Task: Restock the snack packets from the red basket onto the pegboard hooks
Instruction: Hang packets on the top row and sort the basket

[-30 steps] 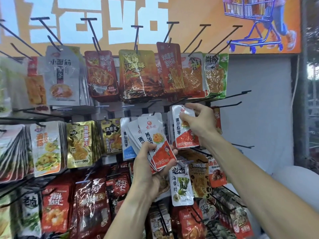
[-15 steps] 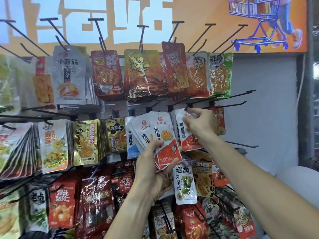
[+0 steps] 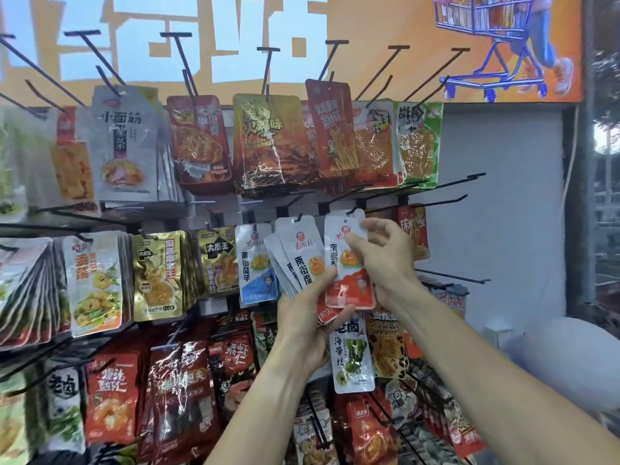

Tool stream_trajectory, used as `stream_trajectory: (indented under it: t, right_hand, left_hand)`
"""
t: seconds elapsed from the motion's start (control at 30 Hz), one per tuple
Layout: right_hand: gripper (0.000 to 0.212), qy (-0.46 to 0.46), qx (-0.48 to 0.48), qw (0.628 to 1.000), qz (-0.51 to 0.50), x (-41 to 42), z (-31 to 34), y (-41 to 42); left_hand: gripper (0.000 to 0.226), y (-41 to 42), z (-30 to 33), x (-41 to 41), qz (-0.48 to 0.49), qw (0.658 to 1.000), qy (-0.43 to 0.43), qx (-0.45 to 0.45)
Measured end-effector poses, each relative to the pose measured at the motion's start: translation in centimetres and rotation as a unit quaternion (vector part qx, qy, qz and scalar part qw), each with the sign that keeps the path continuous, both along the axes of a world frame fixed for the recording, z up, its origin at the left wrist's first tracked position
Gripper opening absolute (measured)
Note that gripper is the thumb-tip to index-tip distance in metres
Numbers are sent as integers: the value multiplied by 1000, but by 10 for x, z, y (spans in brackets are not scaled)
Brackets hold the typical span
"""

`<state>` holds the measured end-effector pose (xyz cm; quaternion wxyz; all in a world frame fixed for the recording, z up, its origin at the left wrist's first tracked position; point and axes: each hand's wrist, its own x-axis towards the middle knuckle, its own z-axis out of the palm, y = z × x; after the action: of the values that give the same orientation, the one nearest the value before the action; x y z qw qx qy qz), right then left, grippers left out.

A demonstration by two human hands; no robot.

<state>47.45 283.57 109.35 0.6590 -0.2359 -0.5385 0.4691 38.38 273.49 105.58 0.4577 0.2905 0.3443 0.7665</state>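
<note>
My left hand grips a fanned stack of white-and-red snack packets in front of the pegboard's middle row. My right hand pinches one more white-and-red packet just right of the fan, thumb across its front and fingers curled behind its upper edge. That packet's top sits at the tip of a black hook; I cannot tell whether the hole is over the hook. A similar white-and-blue packet hangs to the left. The red basket is out of view.
Rows of hanging snack packets fill the pegboard on the left and below. Bare black hooks jut out at the right, another hook lower down. A red-and-yellow packet hangs just beyond my right hand. An orange poster spans the top.
My left hand has raised the fan up beside the single packet. My right hand has slid from the packet's top down to its upper middle, and the packet now hangs straighter at the hook tip.
</note>
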Motion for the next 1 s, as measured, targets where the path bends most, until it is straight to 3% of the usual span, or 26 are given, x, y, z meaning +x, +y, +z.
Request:
stream_trajectory:
  t: [0.1,0.3,0.53,0.8,0.9,1.0]
  right_hand:
    - [25,22,12,999,-31,6,11,15]
    - [36,-48,56,991,-107,9,25,27]
    - [38,-114,86,980,-142,11,28,28]
    - [42,-139,54,973,-174,3,33,36]
    - [39,-181,65,963,-190,-8,31,48]
    - [38,-255,80,936,-228,-21,28,61]
  left_hand:
    - [38,-2,0,-3,-1,1000,4,-6]
    - [36,-11,0,-10,-70,997,-40,11]
    - [35,-16,0,-13,-84,995,-47,27]
    - [42,-19,3,-16,-89,994,-42,40]
    - [27,-20,3,-17,-92,994,-39,41]
    - [34,-18,2,-18,-90,995,-24,24]
